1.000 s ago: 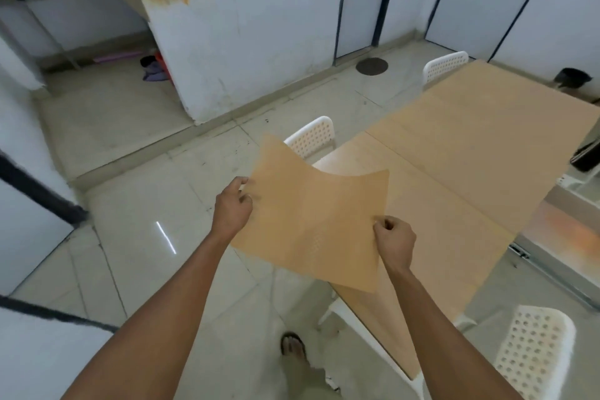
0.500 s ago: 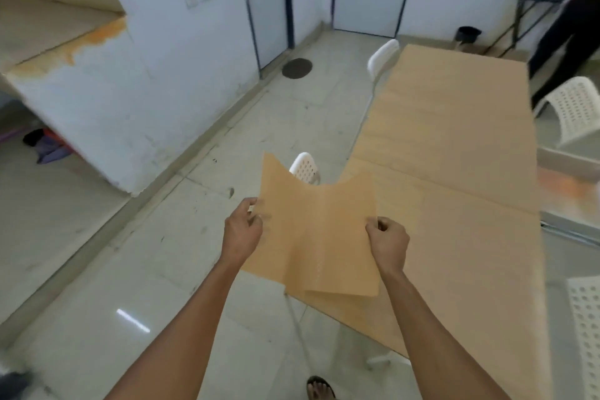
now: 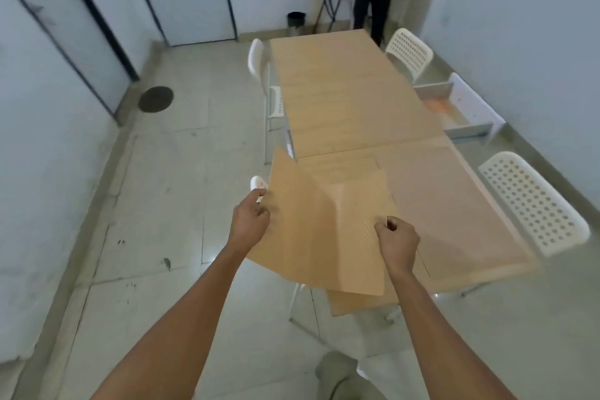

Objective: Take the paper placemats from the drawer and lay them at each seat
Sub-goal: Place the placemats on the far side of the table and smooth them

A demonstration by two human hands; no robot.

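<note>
Left hand (image 3: pixel 250 221): fingers curled, the left edge of the paper placemats (image 3: pixel 324 230) pinched between thumb and fingers. Right hand (image 3: pixel 396 242): closed in a fist-like pinch on the right edge of the same sheets.

Paper placemats: tan, held in the air between both hands over the near left corner of the table (image 3: pixel 341 97), not yet laid down. A bend is seen down the middle and the far left corner stands up; the material is therefore judged thin, light and floppy, easily creased or torn. A dotted embossing is visible on the right half. Whether one sheet or several is held cannot be told.

Recommended hold: opposite edges, lightly tensioned, as shown.

Drawer (image 3: pixel 461 107): open at the table's right side.
</note>
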